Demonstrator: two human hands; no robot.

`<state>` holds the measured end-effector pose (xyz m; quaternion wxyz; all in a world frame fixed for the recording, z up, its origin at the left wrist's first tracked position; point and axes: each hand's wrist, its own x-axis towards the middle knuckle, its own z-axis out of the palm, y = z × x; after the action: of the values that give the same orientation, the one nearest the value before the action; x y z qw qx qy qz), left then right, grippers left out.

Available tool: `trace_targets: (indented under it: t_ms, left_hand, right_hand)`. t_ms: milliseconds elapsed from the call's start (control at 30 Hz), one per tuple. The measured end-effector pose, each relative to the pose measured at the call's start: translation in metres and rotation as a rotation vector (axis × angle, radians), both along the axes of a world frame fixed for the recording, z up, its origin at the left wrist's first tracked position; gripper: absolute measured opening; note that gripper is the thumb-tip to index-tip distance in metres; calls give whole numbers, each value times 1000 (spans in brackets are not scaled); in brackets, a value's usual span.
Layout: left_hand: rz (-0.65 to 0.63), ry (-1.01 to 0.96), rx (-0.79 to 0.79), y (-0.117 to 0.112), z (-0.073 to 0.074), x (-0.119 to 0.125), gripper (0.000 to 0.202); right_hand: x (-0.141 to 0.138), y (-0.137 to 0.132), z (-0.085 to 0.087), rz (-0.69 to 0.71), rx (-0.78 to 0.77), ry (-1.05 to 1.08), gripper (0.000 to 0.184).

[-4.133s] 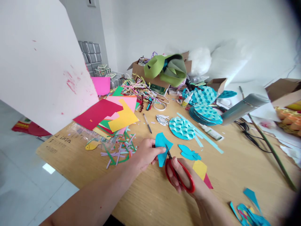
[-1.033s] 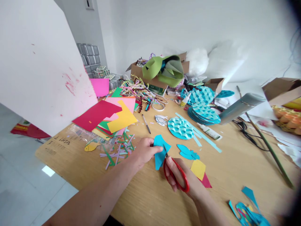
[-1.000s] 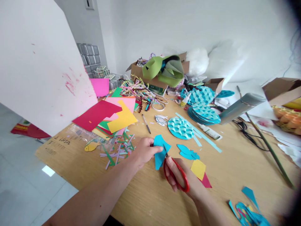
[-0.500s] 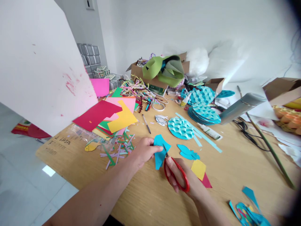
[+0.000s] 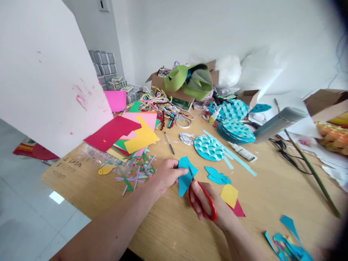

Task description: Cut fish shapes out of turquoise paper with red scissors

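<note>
My left hand (image 5: 169, 175) pinches a piece of blue paper (image 5: 185, 184) at its left edge, with the thumb on top. In my right hand (image 5: 202, 199) is a pair of red-handled scissors (image 5: 211, 206), fingers wrapped through the loops. The dark blades lie against the blue paper near its right side; whether they are parted I cannot tell. Blue paper cut-outs (image 5: 216, 176) rest on the table just right of the hands. A yellow paper piece (image 5: 230, 195) overlaps a dark pink one (image 5: 239, 209) beside my right wrist.
Coloured paper sheets (image 5: 114, 132) and paper scraps (image 5: 137, 177) lie to the left. A round blue scalloped disc (image 5: 208, 148), a glue bottle (image 5: 243, 151) and a pen (image 5: 169, 142) are beyond the hands. A grey flask (image 5: 280, 124) stands tilted-looking at right, near a long stick (image 5: 312, 174).
The blue paper has shifted very slightly right. My right hand and the scissors have turned a little and moved slightly left. Both hands keep their hold.
</note>
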<state>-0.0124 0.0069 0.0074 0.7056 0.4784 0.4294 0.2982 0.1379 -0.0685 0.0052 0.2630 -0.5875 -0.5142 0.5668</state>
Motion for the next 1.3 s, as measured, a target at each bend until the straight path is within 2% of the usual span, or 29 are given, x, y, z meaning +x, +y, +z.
trace_targets:
  t_ms: [533, 1100, 1300]
  left_hand:
    - [-19, 12, -22, 0, 1, -1, 32]
    - [4, 17, 13, 0, -2, 0, 25]
    - [-17, 17, -3, 1, -3, -2, 27]
  right_hand:
    - [1, 0, 3, 13, 13, -2, 64]
    - [3, 0, 5, 15, -8, -11, 64]
    - [4, 0, 3, 41, -2, -3, 63]
